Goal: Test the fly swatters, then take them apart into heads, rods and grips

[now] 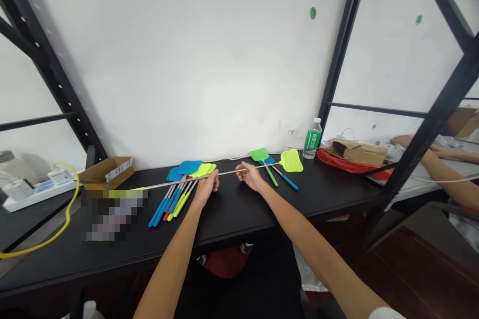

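Note:
My left hand (pixel 207 185) and my right hand (pixel 250 177) are both closed on the thin metal rod of a yellow fly swatter (pixel 291 160), drawn out long across the table. Its mesh head lies toward the right, while its yellow grip reaches left, partly covered by a pixelated patch. Beyond my left hand a pile of fly swatters (pixel 190 167) with blue, yellow and red handles rests on the black table. Past my right hand, a green fly swatter (pixel 259 155) lies across a blue fly swatter (pixel 289 182).
An open cardboard box (pixel 112 175) and a power strip (pixel 48 193) with a yellow cable (pixel 69 204) sit at the left. A water bottle (pixel 312 139) stands near the wall. Farther right, a torn carton (pixel 357 153) lies on red plastic (pixel 337 163). Another person's arms (pixel 441 167) show beyond the frame post.

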### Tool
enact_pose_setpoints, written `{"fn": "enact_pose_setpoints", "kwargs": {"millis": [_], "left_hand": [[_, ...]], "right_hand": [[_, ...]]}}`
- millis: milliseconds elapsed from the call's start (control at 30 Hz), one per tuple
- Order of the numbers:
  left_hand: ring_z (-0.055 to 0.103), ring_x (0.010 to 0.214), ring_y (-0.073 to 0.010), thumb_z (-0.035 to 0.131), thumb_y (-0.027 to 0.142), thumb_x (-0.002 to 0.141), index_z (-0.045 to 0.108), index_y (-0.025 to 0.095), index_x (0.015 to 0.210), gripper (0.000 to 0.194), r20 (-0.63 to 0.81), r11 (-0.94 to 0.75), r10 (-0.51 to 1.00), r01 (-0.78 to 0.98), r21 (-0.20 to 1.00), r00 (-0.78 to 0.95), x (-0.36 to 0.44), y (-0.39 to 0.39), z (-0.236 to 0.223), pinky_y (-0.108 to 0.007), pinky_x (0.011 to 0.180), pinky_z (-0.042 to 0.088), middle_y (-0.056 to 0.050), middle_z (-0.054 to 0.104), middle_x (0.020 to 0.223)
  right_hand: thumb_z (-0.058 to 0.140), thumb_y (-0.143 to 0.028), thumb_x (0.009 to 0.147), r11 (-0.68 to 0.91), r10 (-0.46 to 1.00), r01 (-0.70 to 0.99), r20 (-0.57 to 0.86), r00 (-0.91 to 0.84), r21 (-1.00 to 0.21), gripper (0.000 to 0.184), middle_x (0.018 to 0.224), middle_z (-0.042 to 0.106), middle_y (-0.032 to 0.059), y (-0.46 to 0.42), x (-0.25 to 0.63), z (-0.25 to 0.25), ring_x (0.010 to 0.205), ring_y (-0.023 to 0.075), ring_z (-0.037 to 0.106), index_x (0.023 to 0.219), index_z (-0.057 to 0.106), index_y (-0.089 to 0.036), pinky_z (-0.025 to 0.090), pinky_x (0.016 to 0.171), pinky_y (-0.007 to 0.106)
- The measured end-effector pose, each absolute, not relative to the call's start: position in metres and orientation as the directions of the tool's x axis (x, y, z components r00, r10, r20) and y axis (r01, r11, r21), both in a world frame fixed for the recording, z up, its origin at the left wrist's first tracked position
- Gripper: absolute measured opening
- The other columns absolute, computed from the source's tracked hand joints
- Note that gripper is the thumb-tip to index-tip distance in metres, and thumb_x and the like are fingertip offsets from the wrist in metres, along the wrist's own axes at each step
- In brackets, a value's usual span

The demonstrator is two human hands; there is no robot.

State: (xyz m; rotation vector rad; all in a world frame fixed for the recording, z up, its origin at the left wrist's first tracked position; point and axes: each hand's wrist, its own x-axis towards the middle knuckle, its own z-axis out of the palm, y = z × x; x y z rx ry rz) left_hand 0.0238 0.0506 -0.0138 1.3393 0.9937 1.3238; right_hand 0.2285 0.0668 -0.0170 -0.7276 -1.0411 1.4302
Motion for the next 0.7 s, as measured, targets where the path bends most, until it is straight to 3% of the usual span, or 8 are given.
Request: {"fn": "enact_pose_setpoints", "kwargs": {"millis": [433,600,700], "left_hand": [[0.044,0.043,-0.0096,0.064,0.047,0.077,0.05,0.019,0.057,0.037,0.183,-0.176,0.98,-0.09,0.98,0.081,0.024,0.051,-0.013,-0.021,0.041,0.034,0.002,0.048,0.049],[0.035,0.039,-0.0074,0.063,0.045,0.076,0.036,0.022,0.054,0.042,0.155,-0.166,0.986,-0.302,0.939,-0.058,0.02,0.052,-0.006,-0.021,0.039,0.028,0.005,0.038,0.044],[0.03,0.038,-0.0065,0.06,0.044,0.079,0.03,0.023,0.056,0.043,0.193,-0.248,0.964,-0.36,0.9,-0.18,0.017,0.05,-0.001,-0.021,0.038,0.025,0.007,0.031,0.044]], "right_hand": [[0.063,-0.053,0.081,0.051,0.981,-0.427,0.125,-0.145,-0.903,0.037,0.062,0.063,0.0046,0.066,0.228,-0.016,0.053,0.013,0.052,0.073,0.067,-0.016,0.036,0.055,0.027],[0.059,-0.061,0.081,0.023,0.989,-0.493,0.094,-0.118,-0.87,0.045,0.063,0.062,0.0045,0.064,0.229,-0.012,0.054,0.0136,0.052,0.076,0.068,-0.017,0.036,0.055,0.028],[0.052,-0.067,0.083,0.084,0.995,-0.571,0.098,0.006,-0.816,0.051,0.062,0.059,0.0036,0.065,0.234,-0.01,0.051,0.0135,0.049,0.078,0.067,-0.018,0.034,0.051,0.028]]}}
